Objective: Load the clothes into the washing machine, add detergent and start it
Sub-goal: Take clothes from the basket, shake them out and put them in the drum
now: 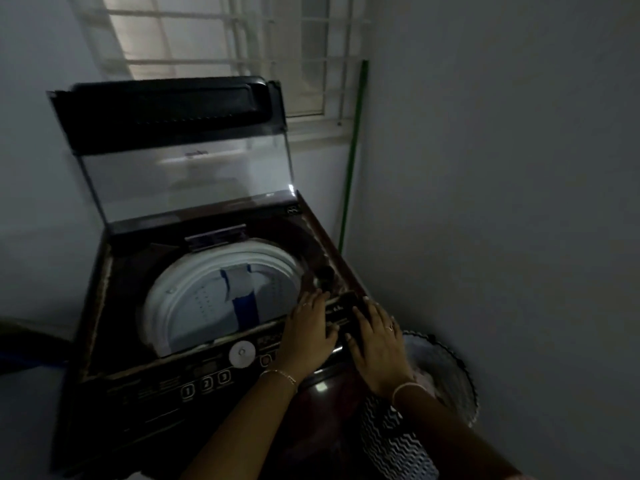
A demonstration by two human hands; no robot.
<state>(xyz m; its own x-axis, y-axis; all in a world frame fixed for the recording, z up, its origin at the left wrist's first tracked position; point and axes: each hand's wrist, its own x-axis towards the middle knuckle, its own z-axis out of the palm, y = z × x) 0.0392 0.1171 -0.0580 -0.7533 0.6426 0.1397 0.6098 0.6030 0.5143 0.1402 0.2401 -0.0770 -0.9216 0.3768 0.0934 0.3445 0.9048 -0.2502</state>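
A dark top-loading washing machine (145,403) stands with its glass lid (187,174) raised. Inside the white-rimmed drum (180,306) lies a pale cloth with a blue part (242,289). My left hand (308,336) lies flat with spread fingers on the right end of the control panel, next to the white dial (241,353). My right hand (375,344) rests at the machine's front right corner, its fingertips over a small dark part (349,301) on the top edge. The dim light hides whether it grips that part.
A round mesh laundry basket (450,372) stands to the right of the machine, against the wall. A zigzag-patterned cloth (391,441) hangs below my right forearm. A green pole (353,150) leans in the corner under the barred window (225,46).
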